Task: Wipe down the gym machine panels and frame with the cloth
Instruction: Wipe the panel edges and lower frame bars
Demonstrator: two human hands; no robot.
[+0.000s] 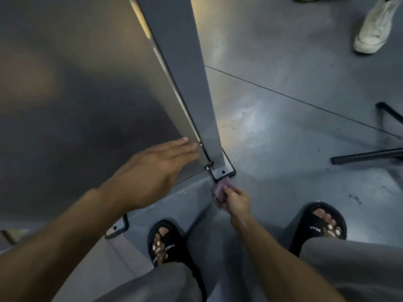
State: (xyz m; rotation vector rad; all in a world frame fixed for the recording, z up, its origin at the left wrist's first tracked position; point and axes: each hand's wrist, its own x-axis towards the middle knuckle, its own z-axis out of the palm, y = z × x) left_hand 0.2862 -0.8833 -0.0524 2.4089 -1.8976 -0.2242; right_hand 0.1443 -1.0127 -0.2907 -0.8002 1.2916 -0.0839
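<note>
Slides (168,245) read "EVER"; right hand (236,200) grips cloth (220,191).

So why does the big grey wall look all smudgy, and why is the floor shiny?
Head view: the panel sits close to the camera, so it reads soft, with dim blurry reflections; the floor shows a pale glare patch from overhead light; the wide lens bends the post; the left hand and right hand with the cloth stay fairly sharp.

Both forearms are seen bare, with no sleeves in view. Loose grey trousers (353,264) are worn on both legs. Black open-toed slides are worn on the left foot (166,243) and the right foot (322,225), each strap marked with white lettering, only partly legible.
</note>
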